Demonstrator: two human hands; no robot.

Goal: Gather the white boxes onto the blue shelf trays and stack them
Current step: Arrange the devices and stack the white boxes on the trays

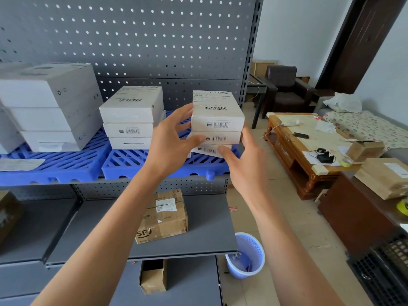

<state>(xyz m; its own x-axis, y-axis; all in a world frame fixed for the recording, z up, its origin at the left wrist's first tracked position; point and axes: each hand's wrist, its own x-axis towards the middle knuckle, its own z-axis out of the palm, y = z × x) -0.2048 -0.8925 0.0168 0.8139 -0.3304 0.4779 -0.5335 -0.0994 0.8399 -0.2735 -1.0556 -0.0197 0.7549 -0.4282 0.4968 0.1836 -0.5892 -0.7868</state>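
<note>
1. The left hand (174,138) grips the left side of a stack of three small white boxes (217,123), thumb on the middle box's near face; the right hand (240,155) holds the right side, thumb against the bottom box, which sits skewed.
2. The stack is at the right end of the right blue tray (141,164); whether it rests on the tray or hangs just above is unclear.
3. To do this well, I would square the bottom box under the other two; press evenly from both sides; keep the stack level and inside the tray's edge.
4. The same tray holds a second stack (132,118) of three to the left; the left blue tray (55,166) carries larger white boxes (50,107), stacked.
5. The purple basket (246,255) on the floor holds scraps.
</note>
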